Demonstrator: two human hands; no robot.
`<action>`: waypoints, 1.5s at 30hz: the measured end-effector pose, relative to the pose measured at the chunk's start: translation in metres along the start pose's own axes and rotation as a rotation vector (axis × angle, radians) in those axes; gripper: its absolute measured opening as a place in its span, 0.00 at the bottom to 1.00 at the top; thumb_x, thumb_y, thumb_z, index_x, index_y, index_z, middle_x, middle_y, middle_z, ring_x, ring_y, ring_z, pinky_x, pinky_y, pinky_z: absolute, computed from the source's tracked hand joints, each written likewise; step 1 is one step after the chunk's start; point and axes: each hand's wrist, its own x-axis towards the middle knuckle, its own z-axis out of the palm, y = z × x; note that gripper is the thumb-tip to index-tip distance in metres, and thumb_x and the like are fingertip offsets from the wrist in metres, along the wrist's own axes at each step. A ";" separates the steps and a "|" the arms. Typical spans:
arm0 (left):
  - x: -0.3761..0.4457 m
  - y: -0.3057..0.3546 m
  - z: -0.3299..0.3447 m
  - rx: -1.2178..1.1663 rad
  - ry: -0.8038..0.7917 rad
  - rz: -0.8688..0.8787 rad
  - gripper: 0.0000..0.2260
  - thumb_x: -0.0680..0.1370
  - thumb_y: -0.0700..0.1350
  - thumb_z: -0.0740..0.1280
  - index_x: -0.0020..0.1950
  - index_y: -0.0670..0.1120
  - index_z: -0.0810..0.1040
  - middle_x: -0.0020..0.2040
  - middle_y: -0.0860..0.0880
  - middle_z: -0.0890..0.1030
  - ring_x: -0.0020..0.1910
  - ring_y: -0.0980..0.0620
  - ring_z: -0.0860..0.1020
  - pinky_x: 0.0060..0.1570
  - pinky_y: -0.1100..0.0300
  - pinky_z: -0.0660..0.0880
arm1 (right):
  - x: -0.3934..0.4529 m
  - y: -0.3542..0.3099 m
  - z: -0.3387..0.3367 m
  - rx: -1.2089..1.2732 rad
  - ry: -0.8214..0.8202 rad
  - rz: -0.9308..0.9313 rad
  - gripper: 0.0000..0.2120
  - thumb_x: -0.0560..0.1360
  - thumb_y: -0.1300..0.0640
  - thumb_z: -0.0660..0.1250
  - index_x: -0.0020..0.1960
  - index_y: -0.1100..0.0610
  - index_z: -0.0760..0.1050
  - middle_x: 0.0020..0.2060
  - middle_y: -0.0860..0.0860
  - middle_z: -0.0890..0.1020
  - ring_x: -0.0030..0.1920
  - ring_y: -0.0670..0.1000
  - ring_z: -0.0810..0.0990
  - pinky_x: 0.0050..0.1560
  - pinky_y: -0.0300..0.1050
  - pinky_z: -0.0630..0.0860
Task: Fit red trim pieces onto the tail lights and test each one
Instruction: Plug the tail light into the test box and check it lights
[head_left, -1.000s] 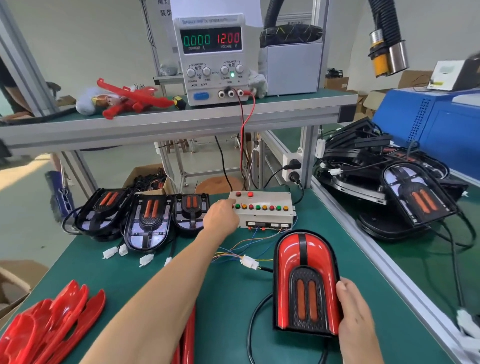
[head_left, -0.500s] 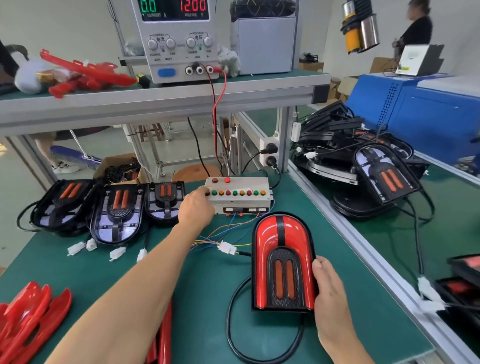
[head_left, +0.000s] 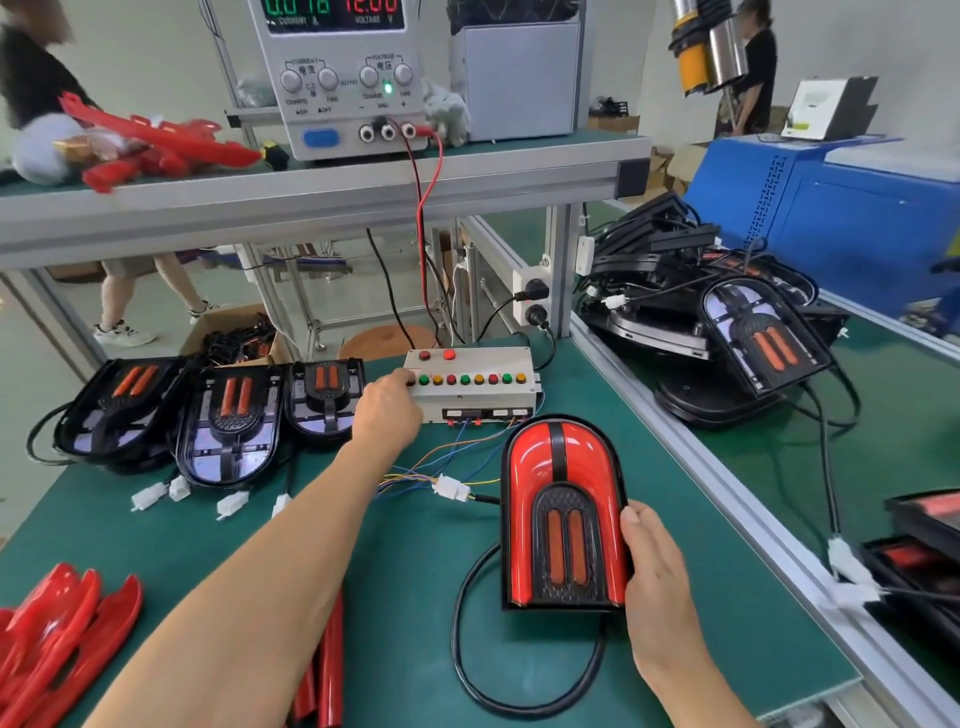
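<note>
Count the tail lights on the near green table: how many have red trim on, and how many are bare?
Trimmed tail light: 1
Bare tail lights: 3
Total: 4
The pile on the right bench is left out because it is too tangled to count.

The power supply (head_left: 343, 78) display is now reading a small current where it was showing zero a second ago, while the voltage figure is unaltered. The red trim on the tail light (head_left: 563, 514) is glowing brighter along its arch at 12 o'clock. A person in dark clothes is now standing at 1 o'clock beyond the blue machine (head_left: 857, 208).
</note>
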 end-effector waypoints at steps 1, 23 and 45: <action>0.000 0.000 0.000 0.005 -0.005 0.000 0.23 0.76 0.32 0.61 0.71 0.43 0.75 0.61 0.38 0.81 0.57 0.37 0.79 0.55 0.48 0.76 | 0.000 0.000 0.000 0.002 0.004 0.004 0.17 0.86 0.47 0.54 0.48 0.48 0.79 0.42 0.50 0.83 0.46 0.52 0.82 0.51 0.53 0.76; 0.002 0.002 0.007 0.278 -0.178 0.177 0.30 0.79 0.36 0.58 0.79 0.54 0.61 0.67 0.35 0.69 0.63 0.35 0.69 0.64 0.46 0.68 | -0.001 0.001 0.001 0.001 0.006 -0.006 0.17 0.87 0.49 0.54 0.48 0.45 0.79 0.42 0.48 0.83 0.47 0.51 0.81 0.52 0.52 0.76; -0.003 0.013 0.004 0.320 -0.138 0.132 0.27 0.78 0.38 0.61 0.77 0.54 0.67 0.68 0.38 0.66 0.66 0.37 0.65 0.65 0.46 0.69 | 0.000 -0.003 0.003 0.072 0.012 -0.007 0.15 0.81 0.43 0.57 0.48 0.49 0.79 0.45 0.57 0.82 0.50 0.63 0.79 0.60 0.68 0.74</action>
